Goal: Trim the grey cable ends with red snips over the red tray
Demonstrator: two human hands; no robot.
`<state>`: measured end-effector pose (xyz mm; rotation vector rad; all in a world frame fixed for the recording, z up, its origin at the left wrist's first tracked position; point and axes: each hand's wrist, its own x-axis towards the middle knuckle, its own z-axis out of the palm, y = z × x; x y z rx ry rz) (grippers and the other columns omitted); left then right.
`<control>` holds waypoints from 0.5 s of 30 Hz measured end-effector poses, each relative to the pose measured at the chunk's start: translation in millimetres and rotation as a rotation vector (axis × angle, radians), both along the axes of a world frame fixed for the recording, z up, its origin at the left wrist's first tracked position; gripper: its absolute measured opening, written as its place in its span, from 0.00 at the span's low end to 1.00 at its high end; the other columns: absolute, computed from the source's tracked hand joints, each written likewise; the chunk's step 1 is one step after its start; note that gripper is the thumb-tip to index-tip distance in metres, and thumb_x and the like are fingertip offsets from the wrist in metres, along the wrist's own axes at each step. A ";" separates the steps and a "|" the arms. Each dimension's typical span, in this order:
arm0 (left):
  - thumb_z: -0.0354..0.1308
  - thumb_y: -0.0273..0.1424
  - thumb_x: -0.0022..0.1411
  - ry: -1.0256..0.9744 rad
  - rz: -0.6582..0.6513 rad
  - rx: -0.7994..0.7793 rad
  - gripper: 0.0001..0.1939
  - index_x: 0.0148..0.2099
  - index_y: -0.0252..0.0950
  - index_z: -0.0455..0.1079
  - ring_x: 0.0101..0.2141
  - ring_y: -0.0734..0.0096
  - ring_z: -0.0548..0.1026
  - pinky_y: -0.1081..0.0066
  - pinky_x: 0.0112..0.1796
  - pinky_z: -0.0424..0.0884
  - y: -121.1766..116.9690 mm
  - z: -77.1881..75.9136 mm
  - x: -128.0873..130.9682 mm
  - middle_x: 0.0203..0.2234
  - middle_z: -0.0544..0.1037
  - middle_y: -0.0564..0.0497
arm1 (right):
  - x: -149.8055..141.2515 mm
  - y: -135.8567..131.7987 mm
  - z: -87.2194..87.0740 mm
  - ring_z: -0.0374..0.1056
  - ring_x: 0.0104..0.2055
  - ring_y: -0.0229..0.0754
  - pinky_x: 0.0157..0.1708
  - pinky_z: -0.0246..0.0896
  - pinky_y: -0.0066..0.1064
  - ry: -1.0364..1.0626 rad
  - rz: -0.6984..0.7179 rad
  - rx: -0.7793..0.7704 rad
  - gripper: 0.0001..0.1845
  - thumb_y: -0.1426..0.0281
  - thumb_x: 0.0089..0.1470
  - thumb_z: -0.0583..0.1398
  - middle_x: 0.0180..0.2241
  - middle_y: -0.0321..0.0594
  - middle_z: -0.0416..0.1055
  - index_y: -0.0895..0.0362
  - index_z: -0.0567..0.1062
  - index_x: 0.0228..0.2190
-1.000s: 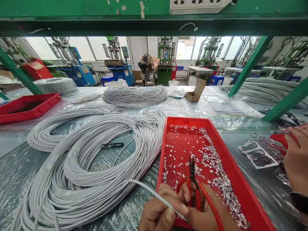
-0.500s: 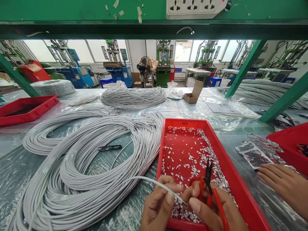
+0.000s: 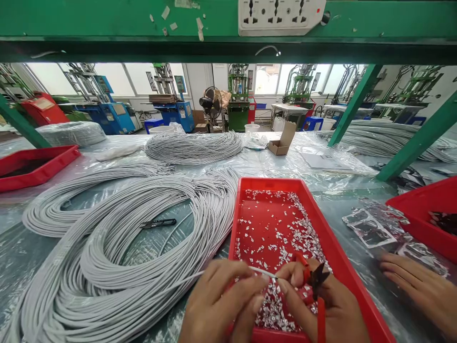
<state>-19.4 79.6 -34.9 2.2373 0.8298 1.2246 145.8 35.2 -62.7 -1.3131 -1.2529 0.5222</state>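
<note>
The left hand point(image 3: 221, 305) pinches a thin grey cable point(image 3: 262, 271) between thumb and fingertips, its fingers closed firmly on it. The cable's tip reaches just beside the right hand point(image 3: 317, 305), though the exact point of contact is hard to make out. The right hand's fingers are curled tightly around red-handled snips point(image 3: 317, 276), whose black blades stand slightly apart. The fingers hide most of the handles, and the lower ends are cut off by the bottom of the view.

Both hands hover over a red tray point(image 3: 271, 182) and hide its near corner. Silver foil flakes point(image 3: 274, 305) lie scattered across its floor, and the tray's near rim is out of sight. To the left, the cable runs back into large coils of grey cable point(image 3: 117, 247) on a plastic-covered workbench point(image 3: 339, 200). Black thread snips point(image 3: 159, 223) rest on those coils.

To the right, a co-worker's hand point(image 3: 417, 286) lies flat near crumpled foil sheets point(image 3: 369, 228), beside a second red tray point(image 3: 421, 205) holding dark scraps that are hard to identify. A green shelf beam point(image 3: 143, 24) with a white power strip point(image 3: 278, 16) crosses the top of the view and partly blocks the machines beyond.
</note>
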 end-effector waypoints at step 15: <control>0.59 0.22 0.58 0.032 -0.069 -0.084 0.08 0.37 0.39 0.76 0.26 0.71 0.79 0.75 0.28 0.74 15.0 0.2 12.9 0.26 0.83 0.53 | -18.3 -0.4 6.5 0.67 0.26 0.32 0.28 0.62 0.19 0.625 -0.084 -0.129 0.17 0.60 0.41 0.69 0.23 0.30 0.72 0.53 0.67 0.22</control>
